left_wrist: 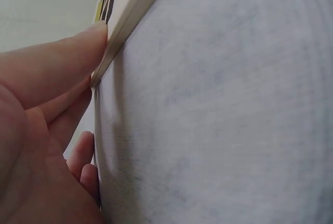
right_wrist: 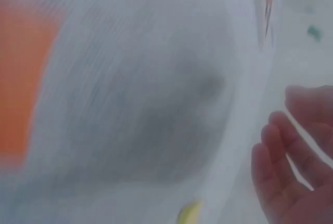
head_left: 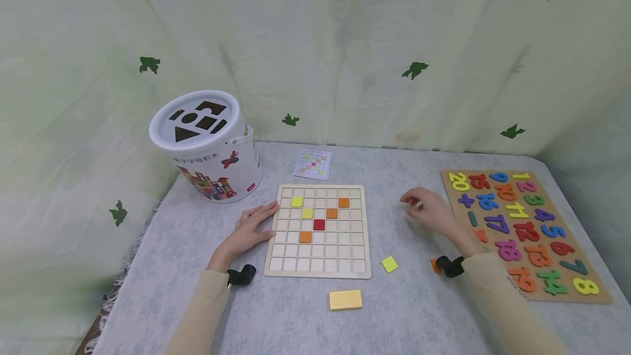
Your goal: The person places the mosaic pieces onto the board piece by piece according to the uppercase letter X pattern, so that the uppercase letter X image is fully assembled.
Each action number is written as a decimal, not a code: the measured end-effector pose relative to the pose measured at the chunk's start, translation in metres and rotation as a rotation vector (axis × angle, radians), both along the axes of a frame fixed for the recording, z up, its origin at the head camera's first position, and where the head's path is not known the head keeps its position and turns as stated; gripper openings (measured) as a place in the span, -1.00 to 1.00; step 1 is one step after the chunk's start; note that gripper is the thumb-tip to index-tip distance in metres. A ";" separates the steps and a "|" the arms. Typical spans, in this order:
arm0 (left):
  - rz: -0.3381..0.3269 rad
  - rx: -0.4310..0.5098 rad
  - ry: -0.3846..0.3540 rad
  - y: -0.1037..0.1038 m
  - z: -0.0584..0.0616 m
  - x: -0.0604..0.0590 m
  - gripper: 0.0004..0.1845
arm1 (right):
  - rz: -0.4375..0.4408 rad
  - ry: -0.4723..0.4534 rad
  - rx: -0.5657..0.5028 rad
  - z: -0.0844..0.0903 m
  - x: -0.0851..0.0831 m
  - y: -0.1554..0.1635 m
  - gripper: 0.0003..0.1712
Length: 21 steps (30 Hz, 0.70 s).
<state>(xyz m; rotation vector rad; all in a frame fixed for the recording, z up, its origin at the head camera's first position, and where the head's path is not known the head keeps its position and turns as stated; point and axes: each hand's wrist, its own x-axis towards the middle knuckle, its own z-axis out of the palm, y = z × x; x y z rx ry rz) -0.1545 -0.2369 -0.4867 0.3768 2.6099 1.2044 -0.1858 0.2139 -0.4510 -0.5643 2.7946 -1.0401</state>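
Note:
A square wooden grid board [head_left: 345, 251] lies on the table with two yellow tiles [head_left: 297, 201], one red tile [head_left: 319, 224] and three orange tiles [head_left: 343, 202] in its cells. My left hand [head_left: 250, 230] rests at the board's left side, fingers extended, thumb [left_wrist: 78, 52] against its wooden edge. Right of the board, my right hand [head_left: 429, 210] hovers with loosely bent fingers and nothing in them. A loose yellow-green tile [head_left: 389, 264] lies by the board's lower right corner. Partly behind the right wrist device is an orange tile [head_left: 435, 266], which appears large and blurred in the right wrist view.
Behind the board lies a small pattern card [head_left: 313, 164] printed with coloured squares. A white bucket [head_left: 217, 174] with a shape-cutout lid stands back left. A board of coloured numbers [head_left: 498, 179] lies at right, partly under my right forearm. In front is a pale yellow block [head_left: 345, 300].

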 end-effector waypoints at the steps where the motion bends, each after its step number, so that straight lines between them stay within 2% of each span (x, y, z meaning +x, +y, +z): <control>1: -0.002 0.000 0.004 0.000 0.000 0.000 -0.29 | -0.033 -0.003 0.016 -0.001 0.000 0.011 -0.74; 6: -0.006 0.002 0.010 -0.001 -0.001 0.000 -0.28 | -0.168 -0.062 0.091 -0.006 0.002 0.049 -0.69; 9: -0.003 0.004 0.006 -0.001 -0.001 0.000 -0.29 | -0.197 -0.090 0.129 -0.010 0.001 0.057 -0.69; 14: 0.001 0.008 0.002 0.000 -0.001 0.001 -0.29 | -0.193 -0.069 0.172 -0.016 -0.002 0.057 -0.74; 21: 0.000 0.013 0.001 -0.001 0.000 0.001 -0.28 | -0.176 -0.050 0.191 -0.015 -0.006 0.034 -0.79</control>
